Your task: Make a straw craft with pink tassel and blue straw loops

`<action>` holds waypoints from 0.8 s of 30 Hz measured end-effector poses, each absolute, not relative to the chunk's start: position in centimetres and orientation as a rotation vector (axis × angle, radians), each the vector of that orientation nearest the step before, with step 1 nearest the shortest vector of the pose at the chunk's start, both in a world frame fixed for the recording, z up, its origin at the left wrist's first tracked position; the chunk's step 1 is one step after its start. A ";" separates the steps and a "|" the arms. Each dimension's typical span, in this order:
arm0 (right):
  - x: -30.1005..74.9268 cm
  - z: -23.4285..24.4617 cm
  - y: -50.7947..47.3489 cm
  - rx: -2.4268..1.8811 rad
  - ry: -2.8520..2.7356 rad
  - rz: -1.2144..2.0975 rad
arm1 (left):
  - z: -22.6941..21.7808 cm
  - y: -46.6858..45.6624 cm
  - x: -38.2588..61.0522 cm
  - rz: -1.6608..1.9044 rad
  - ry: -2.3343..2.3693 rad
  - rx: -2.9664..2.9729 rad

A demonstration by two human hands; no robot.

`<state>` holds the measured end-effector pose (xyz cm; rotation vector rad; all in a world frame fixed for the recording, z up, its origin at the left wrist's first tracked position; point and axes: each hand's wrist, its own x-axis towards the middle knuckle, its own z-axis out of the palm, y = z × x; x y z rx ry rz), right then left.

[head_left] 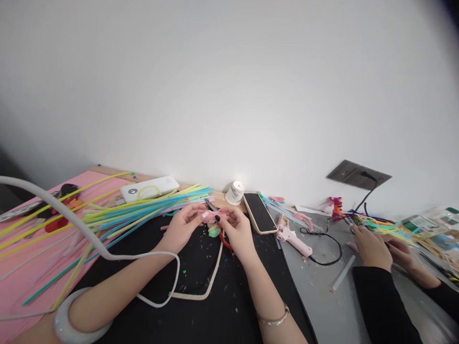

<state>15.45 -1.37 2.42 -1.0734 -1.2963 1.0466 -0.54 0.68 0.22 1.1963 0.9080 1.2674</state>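
Fingertips of my left hand (182, 228) and my right hand (237, 231) pinch a short bundle of pink pipe cleaners (215, 216) between them, above the black mat (168, 320). Just under the fingers lies a small mint-green piece (214, 232), partly covered. A red loop (225, 240), perhaps a scissor handle, shows beside my right hand, and a metal tip (211, 205) pokes out behind the fingers. A bent cream pipe cleaner (193, 297) rests on the mat between my forearms.
Yellow and blue pipe cleaners (143, 212) spread leftward. A white cable (86, 229) loops over my left forearm. Behind are a white power bank (150, 188), a white cup (235, 193) and a phone (261, 213). Right: a pink glue gun (294, 240), a glue stick (343, 273), a co-worker's hands (373, 246).
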 end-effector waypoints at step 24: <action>15.9 1.6 -0.8 -0.995 -0.945 1.276 | 0.2 0.6 -0.4 1.261 0.917 1.068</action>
